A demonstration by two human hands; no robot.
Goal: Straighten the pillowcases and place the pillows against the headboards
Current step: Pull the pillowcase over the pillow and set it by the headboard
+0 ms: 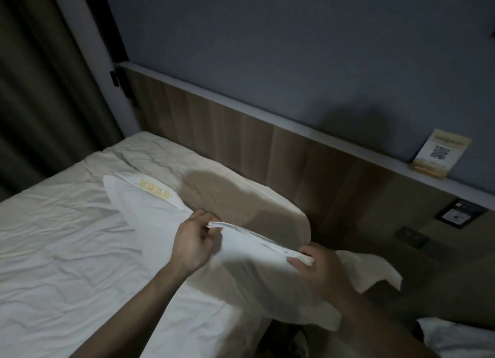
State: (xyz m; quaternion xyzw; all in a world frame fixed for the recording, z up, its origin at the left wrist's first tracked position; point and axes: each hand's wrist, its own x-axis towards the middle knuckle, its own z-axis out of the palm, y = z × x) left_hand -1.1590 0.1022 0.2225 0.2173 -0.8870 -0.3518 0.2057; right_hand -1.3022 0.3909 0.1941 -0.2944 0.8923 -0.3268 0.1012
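Single head cam, wide-angle, looking fwd and down from bedside, close over bed [67,250], facing headboard [241,141] and wall [267,50]; no 2nd view.

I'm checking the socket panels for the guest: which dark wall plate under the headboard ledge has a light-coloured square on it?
The upper dark wall plate, nearer the ledge; the lower dark plate is plain.

Two hands [192,240] [318,266], one pillow [160,213], one headboard [241,133], one card [439,154], two wall panels [459,213] [411,236].

A pillow [150,210] lies on the bed [67,250], before the headboard [241,135]. A card [439,154] stands on the headboard's ledge, at the right.
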